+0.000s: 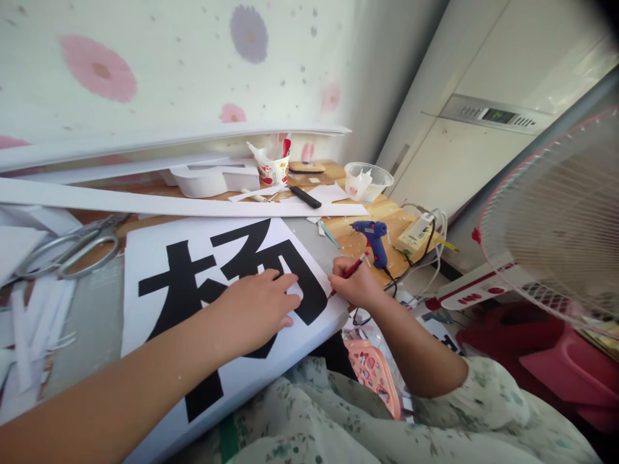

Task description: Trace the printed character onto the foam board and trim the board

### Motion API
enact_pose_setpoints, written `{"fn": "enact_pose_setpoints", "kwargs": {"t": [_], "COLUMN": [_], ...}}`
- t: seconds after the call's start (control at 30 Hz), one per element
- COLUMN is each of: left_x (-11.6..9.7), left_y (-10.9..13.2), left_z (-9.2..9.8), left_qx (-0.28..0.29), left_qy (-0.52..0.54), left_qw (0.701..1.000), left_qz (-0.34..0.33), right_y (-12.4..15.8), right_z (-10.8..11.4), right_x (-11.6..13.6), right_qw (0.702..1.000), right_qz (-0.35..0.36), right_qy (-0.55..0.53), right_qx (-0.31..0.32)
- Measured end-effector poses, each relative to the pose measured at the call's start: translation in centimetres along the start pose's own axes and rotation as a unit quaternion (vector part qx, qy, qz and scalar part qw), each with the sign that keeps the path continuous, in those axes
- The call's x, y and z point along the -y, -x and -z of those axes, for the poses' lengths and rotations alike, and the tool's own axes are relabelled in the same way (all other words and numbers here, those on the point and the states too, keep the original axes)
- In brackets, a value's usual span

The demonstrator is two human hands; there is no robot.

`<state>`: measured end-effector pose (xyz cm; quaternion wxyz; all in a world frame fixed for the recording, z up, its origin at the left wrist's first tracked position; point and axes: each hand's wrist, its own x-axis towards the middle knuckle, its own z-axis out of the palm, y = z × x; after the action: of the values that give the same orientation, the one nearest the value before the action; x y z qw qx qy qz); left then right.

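A white sheet [159, 248] printed with a large black character lies on the table in front of me. My left hand [261, 306] rests flat on it, fingers stretched out, pressing over the black strokes. My right hand [353, 283] is closed round a red pen-like tool [349, 270] whose tip meets the sheet's right edge.
A blue glue gun [373, 238] stands right of the sheet beside a power strip [416, 235] with cables. Large scissors [72, 245] lie at left among white strips. Long white boards [193, 205], a paper cup [273, 169] and a clear bowl [368, 180] sit behind. A fan [561, 212] is at right.
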<state>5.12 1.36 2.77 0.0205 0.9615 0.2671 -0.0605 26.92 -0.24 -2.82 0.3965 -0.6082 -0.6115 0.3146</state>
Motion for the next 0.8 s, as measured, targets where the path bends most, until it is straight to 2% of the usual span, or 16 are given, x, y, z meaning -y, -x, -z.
{"fn": "enact_pose_setpoints", "kwargs": {"t": [0.3, 0.8], "left_x": [-2.0, -1.9], "left_y": [-0.8, -1.2], "left_z": [-2.1, -2.3], "left_qx": [-0.002, 0.029], "left_qy": [-0.034, -0.025], "left_qw": [0.999, 0.999], "left_qz": [0.01, 0.022], "right_y": [-0.9, -0.9], "right_z": [0.0, -0.3], "right_x": [-0.6, -0.4], "right_qw": [1.0, 0.999], "right_qz": [0.002, -0.008], "right_qy": [-0.016, -0.003], "right_qx": [-0.002, -0.043]}}
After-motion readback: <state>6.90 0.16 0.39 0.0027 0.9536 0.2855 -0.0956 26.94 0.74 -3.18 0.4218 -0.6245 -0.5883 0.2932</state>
